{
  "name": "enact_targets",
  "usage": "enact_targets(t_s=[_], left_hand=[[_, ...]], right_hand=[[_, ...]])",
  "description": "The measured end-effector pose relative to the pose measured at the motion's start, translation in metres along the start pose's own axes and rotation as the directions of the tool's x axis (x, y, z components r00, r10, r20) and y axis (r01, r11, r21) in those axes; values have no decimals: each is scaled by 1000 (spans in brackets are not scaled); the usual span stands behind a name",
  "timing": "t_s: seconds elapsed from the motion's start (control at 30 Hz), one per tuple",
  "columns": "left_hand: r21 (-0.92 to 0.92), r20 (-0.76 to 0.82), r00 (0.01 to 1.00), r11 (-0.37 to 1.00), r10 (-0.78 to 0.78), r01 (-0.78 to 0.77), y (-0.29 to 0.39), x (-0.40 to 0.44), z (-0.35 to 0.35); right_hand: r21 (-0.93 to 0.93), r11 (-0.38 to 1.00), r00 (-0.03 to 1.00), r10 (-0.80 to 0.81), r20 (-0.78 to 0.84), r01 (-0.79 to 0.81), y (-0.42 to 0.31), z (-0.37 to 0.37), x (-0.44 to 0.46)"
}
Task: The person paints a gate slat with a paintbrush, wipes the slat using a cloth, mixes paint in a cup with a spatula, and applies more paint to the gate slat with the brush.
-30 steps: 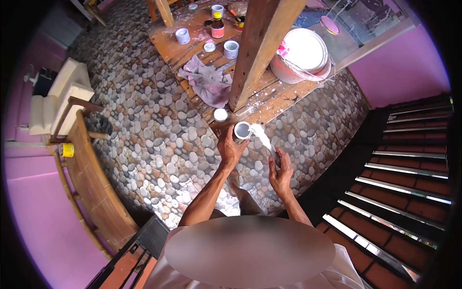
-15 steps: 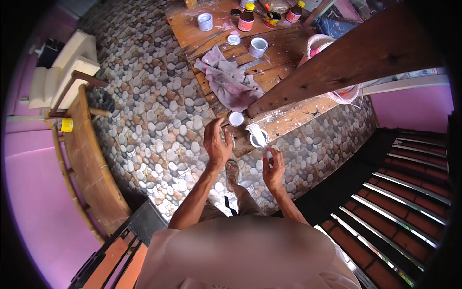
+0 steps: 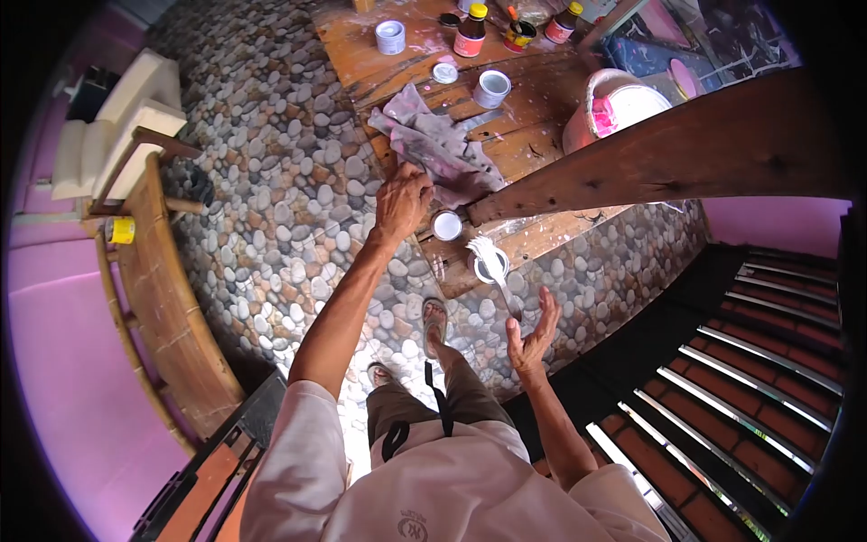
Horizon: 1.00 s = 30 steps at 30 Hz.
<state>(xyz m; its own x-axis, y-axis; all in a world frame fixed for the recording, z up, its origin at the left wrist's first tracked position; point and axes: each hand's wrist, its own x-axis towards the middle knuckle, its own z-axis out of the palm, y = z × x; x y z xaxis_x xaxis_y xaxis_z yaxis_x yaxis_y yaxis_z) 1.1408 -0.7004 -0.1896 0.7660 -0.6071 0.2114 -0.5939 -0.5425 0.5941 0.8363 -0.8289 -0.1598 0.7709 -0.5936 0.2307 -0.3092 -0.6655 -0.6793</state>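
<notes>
My left hand (image 3: 404,204) is closed at the near edge of a stained grey cloth (image 3: 442,149), its fingers pinching the cloth. An open can (image 3: 480,274) stands at the table's near corner, with a white-coated brush (image 3: 492,264) lying across its top and the handle pointing toward me. Just beside the handle's end, my right hand (image 3: 533,336) is open, thumb and fingers apart. Between the cloth and the can lies a round white lid (image 3: 446,226).
The wooden table (image 3: 533,237) has a slanting post (image 3: 650,158) rising from it. Farther back are cans (image 3: 491,88), bottles (image 3: 470,32) and a large bucket (image 3: 587,126). A bamboo bench (image 3: 172,298) is at the left, dark slatted bars (image 3: 722,379) at the right.
My left hand has let go of the can and moved up to the cloth. The can now stands on the table with the brush resting on it, and my right hand has opened and released the handle.
</notes>
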Motion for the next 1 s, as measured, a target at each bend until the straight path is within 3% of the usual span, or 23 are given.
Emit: enact_targets(t_s=[0.07,0.13,0.17,0.2,0.27,0.3,0.57,0.67,0.77,0.83,0.93,1.0], left_hand=[[-6,-91,996,1000,19,-19,-2,4,-4],[-93,-184,981,994,-65,49,0,15,-21],[-148,-120,969,969,-215,197,2,19,-29],[-143,-133,968,970,-213,194,3,26,-37],[-411,-164,954,897,-251,165,5,45,-58],[-423,-164,951,890,-263,173,5,54,-69],[-591,-261,957,805,-127,-55,46,102,-155],[-632,-253,953,774,-168,-31,59,102,-192],[-652,-300,945,751,-127,-106,73,95,-227],[-705,-327,943,682,-69,-195,77,88,-244],[-737,-272,961,654,-54,-171,95,68,-276],[-771,-264,964,610,-43,-184,101,53,-293]], right_hand=[[19,1000,999,10,-51,-9,2,-9,-4],[-72,995,992,-82,-92,76,-6,-22,-2],[-51,994,989,-105,-106,100,-13,-25,0],[-43,993,987,-116,-110,112,-21,-25,6],[-16,984,984,-178,-15,178,-42,-23,16],[15,975,975,-223,0,223,-62,-23,28],[241,900,928,-373,-1,363,-132,11,86],[278,872,910,-415,-15,403,-158,14,111],[327,835,894,-439,-90,443,-188,14,144],[302,854,905,-395,-155,424,-206,17,168],[324,831,889,-392,-238,453,-240,29,201],[207,821,831,-459,-314,531,-263,37,216]])
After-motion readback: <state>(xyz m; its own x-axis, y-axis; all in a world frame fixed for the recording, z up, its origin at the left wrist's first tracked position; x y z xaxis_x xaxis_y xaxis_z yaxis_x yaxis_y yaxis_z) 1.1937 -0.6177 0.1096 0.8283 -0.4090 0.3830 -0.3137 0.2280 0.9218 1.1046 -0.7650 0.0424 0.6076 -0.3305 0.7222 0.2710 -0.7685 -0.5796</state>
